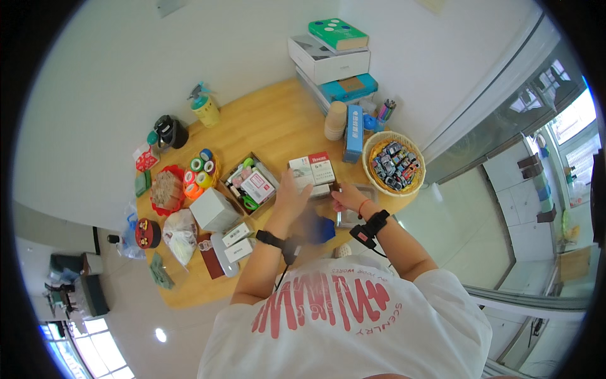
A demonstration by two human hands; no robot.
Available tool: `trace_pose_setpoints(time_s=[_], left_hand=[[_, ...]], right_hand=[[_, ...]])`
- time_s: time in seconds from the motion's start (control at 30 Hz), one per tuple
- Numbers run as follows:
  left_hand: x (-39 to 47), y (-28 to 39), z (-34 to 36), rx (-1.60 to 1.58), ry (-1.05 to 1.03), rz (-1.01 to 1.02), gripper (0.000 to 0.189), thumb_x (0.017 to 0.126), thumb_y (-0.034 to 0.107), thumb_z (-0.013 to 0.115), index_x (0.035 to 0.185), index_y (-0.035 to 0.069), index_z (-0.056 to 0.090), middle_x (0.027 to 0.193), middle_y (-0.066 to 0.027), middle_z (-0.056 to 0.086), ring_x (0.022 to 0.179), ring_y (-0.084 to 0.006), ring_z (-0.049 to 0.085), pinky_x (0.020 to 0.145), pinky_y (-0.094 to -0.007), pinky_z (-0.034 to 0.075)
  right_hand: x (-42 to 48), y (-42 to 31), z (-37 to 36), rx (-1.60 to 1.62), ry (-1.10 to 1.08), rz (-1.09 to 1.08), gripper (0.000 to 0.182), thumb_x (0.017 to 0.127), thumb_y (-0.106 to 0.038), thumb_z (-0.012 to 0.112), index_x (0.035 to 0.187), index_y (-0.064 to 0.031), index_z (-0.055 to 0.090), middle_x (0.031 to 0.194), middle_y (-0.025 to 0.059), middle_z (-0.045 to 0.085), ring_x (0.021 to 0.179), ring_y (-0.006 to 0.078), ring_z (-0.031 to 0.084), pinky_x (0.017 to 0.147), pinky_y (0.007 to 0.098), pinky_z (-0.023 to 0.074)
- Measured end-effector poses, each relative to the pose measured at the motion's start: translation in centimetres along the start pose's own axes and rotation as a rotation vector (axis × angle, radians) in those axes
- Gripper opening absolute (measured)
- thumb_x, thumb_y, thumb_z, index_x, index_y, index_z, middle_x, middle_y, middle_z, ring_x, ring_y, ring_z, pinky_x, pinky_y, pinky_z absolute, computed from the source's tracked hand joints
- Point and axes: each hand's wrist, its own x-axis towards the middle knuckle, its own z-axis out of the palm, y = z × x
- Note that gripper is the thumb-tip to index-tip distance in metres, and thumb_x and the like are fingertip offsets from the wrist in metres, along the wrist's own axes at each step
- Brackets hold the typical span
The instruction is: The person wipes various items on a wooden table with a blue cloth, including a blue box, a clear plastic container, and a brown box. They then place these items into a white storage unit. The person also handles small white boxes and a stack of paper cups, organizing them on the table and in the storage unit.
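Note:
My left hand [290, 196] reaches over the wooden table, beside the left edge of several small cartons [312, 169], white with red and green print; whether it grips them is unclear. Right of these cartons, my right hand [348, 196] has its fingers bent near their lower right corner, above a clear plastic tray [367, 190]; its fingertips are partly hidden. Left of my left hand stands an open box [271, 203] with green-handled scissors [250, 203] and a white and pink carton [258, 187]. A dark blue object [325, 230] lies close to my body, partly blurred.
A wicker basket of toy cars [423, 175] stands at the right, near a blue carton [353, 134] and stacked paper cups [335, 121]. Tape rolls [203, 179], a white box [214, 211] and a plastic bag [180, 234] are at the left. Stacked boxes [329, 64] rise behind.

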Motion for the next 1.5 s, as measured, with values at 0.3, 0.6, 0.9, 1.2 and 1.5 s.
trace_pose_setpoints(time_s=[0.3,0.6,0.9,1.2,1.5], left_hand=[[-1.5,-0.7,3.1,-0.192,0.122,-0.21,0.06,0.09,0.037,0.058,0.13,-0.004,0.04,0.125,-0.0279,0.052,0.12,-0.0387,0.048,0.102,-0.0399,0.036],[-3.1,-4.3,4.3,-0.93,-0.091,-0.595,0.077,0.095,0.063,0.027,0.146,0.005,0.027,0.153,-0.0148,0.024,0.141,-0.0295,0.018,0.115,-0.0421,0.009],[-1.4,-6.1,5.1,-1.088,-0.135,-0.801,0.046,0.092,0.051,0.044,0.127,0.022,0.052,0.132,0.001,0.051,0.118,-0.0169,0.041,0.099,-0.0436,0.026],[-0.5,-3.0,2.0,-1.041,-0.171,-0.609,0.048,0.095,0.048,0.048,0.124,0.011,0.039,0.119,-0.0077,0.053,0.103,-0.0185,0.055,0.081,-0.0364,0.05],[3.6,3.5,-2.3,-1.119,-0.093,-0.484,0.055,0.09,0.04,0.047,0.135,0.018,0.024,0.13,-0.0095,0.046,0.113,-0.0252,0.054,0.083,-0.0445,0.052]], right_hand=[[4.3,2.1,-2.3,-0.059,-0.329,0.151,0.035,0.096,-0.018,0.048,0.113,0.0118,0.04,0.086,0.0254,0.065,0.07,0.0297,0.068,0.064,0.0372,0.0596],[3.5,-0.9,-2.0,-0.086,-0.37,0.249,0.049,0.093,-0.021,0.05,0.123,0.014,0.033,0.09,0.029,0.063,0.071,0.0316,0.068,0.064,0.037,0.06],[8.7,3.1,-2.2,-0.594,-0.274,0.094,0.034,0.089,-0.009,0.041,0.114,0.0132,0.044,0.087,0.0285,0.065,0.067,0.0341,0.069,0.056,0.0383,0.0588],[-1.7,-7.7,-3.2,-0.036,-0.086,0.088,0.028,0.085,-0.007,0.041,0.107,0.0079,0.05,0.077,0.0209,0.064,0.063,0.0304,0.069,0.054,0.0365,0.0597],[-5.9,-12.9,-1.8,0.417,-0.011,0.026,0.06,0.089,-0.044,0.056,0.137,-0.0153,0.037,0.126,0.0151,0.045,0.105,0.0315,0.056,0.088,0.0498,0.0498]])
